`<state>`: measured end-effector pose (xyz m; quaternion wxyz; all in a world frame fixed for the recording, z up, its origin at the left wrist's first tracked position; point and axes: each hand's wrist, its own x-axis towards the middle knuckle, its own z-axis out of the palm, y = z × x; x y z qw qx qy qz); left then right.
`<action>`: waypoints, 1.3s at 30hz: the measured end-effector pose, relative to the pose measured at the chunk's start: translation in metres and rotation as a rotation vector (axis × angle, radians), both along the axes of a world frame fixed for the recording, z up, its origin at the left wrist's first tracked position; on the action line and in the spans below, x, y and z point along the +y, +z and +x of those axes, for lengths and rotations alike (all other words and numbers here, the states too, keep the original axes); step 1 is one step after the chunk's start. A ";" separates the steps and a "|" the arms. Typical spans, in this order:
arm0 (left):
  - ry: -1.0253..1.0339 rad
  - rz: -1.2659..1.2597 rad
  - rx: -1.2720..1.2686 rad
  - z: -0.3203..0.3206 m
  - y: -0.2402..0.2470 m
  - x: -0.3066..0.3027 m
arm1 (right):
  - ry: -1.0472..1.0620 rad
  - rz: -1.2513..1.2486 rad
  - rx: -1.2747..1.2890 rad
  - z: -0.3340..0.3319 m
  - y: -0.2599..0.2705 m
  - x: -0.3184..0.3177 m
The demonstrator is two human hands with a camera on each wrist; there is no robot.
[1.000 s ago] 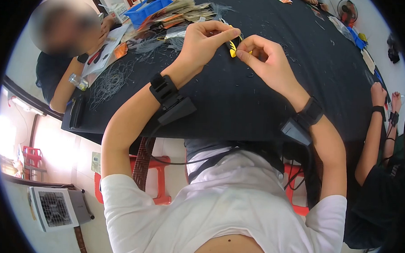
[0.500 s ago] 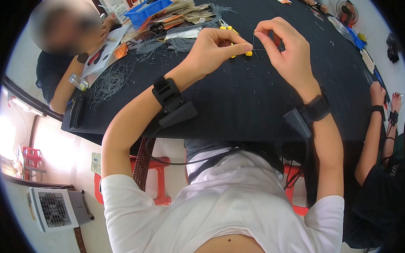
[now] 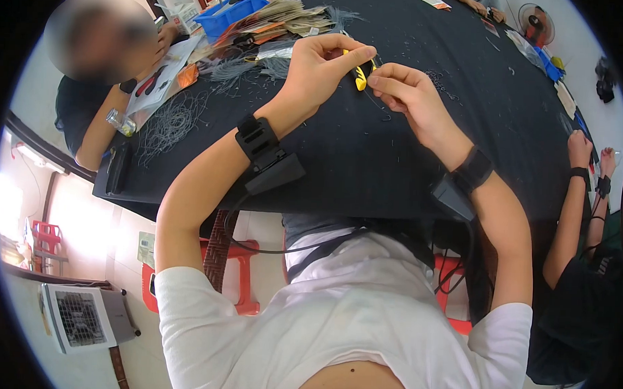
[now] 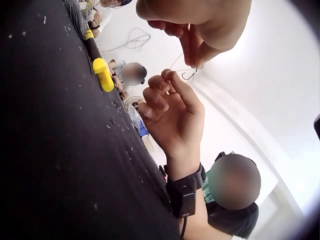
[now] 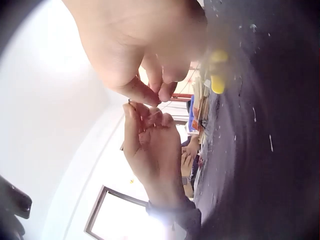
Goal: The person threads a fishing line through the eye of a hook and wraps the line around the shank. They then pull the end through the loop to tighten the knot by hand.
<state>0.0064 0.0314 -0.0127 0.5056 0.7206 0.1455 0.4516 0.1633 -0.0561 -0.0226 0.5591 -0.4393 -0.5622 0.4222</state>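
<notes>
My left hand [image 3: 316, 68] pinches a small dark fish hook [image 4: 188, 76] between thumb and fingertip. A thin, pale fishing line [image 4: 176, 61] runs from it to my right hand [image 3: 412, 96], whose thumb and index finger pinch the line. Both sets of fingertips are close together above the table, the right ones slightly lower in the left wrist view. Behind the hands on the black cloth lies a hand tool with yellow-and-black handles [image 3: 361, 81]; the fingers partly cover it in the head view.
The black-clothed table [image 3: 354, 162] carries tangled grey line [image 3: 171, 128], a stack of cards [image 3: 283, 22] and a blue bin [image 3: 228, 17] at back left. Small hooks [image 3: 445, 86] and scraps lie right of the hands. A person sits at the left, another person's arms [image 3: 578, 183] at the right.
Half a second ago the hands stood farther apart, the right one raised and pulling line upward. Since then the right hand has come down and left, and the left hand has shifted back left.
</notes>
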 end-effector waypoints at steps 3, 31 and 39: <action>0.062 0.015 -0.001 0.000 -0.001 0.001 | -0.054 0.158 -0.083 -0.007 0.002 -0.002; -0.138 -0.033 -0.052 -0.002 0.001 0.001 | -0.053 -0.027 -0.080 0.003 0.009 -0.004; -0.045 -0.079 -0.032 0.000 -0.001 0.002 | -0.122 0.136 -0.173 -0.013 0.010 -0.011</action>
